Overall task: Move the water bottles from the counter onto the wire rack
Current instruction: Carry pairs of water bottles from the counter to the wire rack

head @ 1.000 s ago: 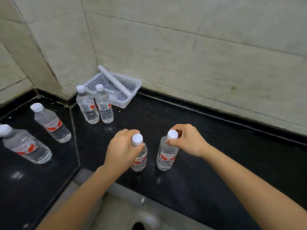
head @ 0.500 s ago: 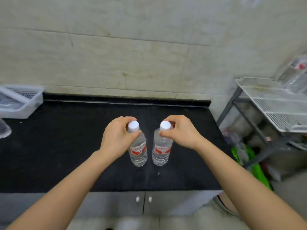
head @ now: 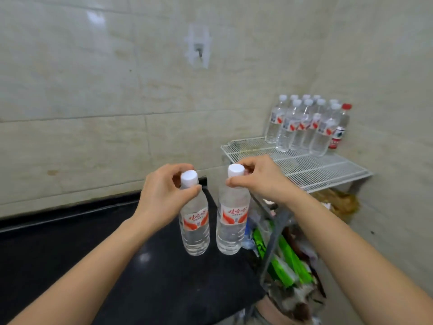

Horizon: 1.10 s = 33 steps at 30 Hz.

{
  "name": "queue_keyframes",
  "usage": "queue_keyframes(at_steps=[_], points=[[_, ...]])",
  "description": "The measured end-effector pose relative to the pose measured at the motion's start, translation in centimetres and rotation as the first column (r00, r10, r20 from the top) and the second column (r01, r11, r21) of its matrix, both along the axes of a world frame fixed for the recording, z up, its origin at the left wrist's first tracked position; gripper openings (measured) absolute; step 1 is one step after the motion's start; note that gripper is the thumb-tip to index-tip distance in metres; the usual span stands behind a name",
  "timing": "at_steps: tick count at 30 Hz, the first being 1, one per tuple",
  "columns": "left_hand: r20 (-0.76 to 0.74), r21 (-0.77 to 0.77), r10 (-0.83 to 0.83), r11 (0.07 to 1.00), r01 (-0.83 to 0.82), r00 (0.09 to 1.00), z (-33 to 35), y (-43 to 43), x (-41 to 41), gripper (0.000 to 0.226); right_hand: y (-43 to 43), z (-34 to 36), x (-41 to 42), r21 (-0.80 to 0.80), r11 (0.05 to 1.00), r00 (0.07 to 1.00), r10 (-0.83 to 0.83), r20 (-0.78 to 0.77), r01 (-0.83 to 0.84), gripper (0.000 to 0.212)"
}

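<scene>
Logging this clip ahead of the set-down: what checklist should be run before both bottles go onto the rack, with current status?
1. Left hand grips left bottle by its neck: ok.
2. Right hand grips right bottle by its neck: ok.
3. Both caps on, bottles upright: ok.
4. Wire rack has bare shelf in front of the stored bottles: ok.
5. Wire rack steady under added weight: cannot tell.

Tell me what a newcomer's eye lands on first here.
Centre frame, the left hand grips the left bottle by its neck and the right hand grips the right bottle, side by side by the black counter. Upper right, a cluster of bottles stands on the wire rack, with one red-capped bottle at its edge.
</scene>
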<state>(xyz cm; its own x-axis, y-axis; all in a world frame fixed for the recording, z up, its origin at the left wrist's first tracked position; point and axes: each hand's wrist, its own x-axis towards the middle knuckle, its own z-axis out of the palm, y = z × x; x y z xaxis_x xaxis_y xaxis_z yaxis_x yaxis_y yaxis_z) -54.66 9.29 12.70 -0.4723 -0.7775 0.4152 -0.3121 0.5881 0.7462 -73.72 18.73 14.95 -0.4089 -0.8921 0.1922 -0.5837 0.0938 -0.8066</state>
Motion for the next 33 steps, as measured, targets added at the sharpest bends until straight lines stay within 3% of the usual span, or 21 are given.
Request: queue_keyframes(at_steps=[7, 11, 18, 19, 22, 24, 26, 33], points=[[-0.194, -0.028, -0.103, 0.995, 0.100, 0.975, 5.2, -1.1, -11.9, 0.035, 0.3, 6.1, -11.3, -0.099, 0.995, 0.996, -0.015, -0.087, 0.006, 0.029], [-0.191, -0.063, -0.168, 0.985, 0.158, 0.967, 7.3, -2.5, -19.2, 0.034, -0.5, 8.1, -17.9, -0.102, 0.995, 0.986, -0.026, -0.162, 0.010, 0.037], [-0.161, -0.059, -0.208, 0.978, 0.201, 0.965, 8.2, -3.8, -31.2, 0.061, -1.9, 9.9, -28.7, -0.044, 0.997, 0.943, -0.078, -0.325, 0.067, 0.030], [-0.151, -0.055, -0.214, 0.977, 0.208, 0.965, 8.3, -3.9, -32.7, 0.058, -2.1, 10.0, -30.2, -0.031, 0.997, 0.938, -0.079, -0.337, 0.073, 0.029], [-0.131, -0.048, -0.240, 0.971, 0.235, 0.962, 8.3, -4.1, -37.3, 0.022, -2.9, 10.2, -34.5, 0.035, 0.996, 0.915, -0.061, -0.399, 0.082, 0.027], [-0.086, -0.050, -0.243, 0.970, 0.239, 0.966, 8.1, -4.6, -40.2, 0.023, -3.5, 10.2, -37.2, 0.099, 0.991, 0.886, -0.030, -0.463, 0.086, 0.028], [-0.046, -0.041, -0.247, 0.969, 0.246, 0.968, 7.6, -5.2, -43.0, 0.008, -4.0, 10.1, -39.8, 0.150, 0.985, 0.866, 0.003, -0.499, 0.083, 0.030], [-0.009, -0.038, -0.217, 0.976, 0.217, 0.976, 5.7, -6.3, -50.3, 0.014, -5.8, 8.9, -46.8, 0.264, 0.962, 0.816, 0.099, -0.569, 0.067, 0.031]])
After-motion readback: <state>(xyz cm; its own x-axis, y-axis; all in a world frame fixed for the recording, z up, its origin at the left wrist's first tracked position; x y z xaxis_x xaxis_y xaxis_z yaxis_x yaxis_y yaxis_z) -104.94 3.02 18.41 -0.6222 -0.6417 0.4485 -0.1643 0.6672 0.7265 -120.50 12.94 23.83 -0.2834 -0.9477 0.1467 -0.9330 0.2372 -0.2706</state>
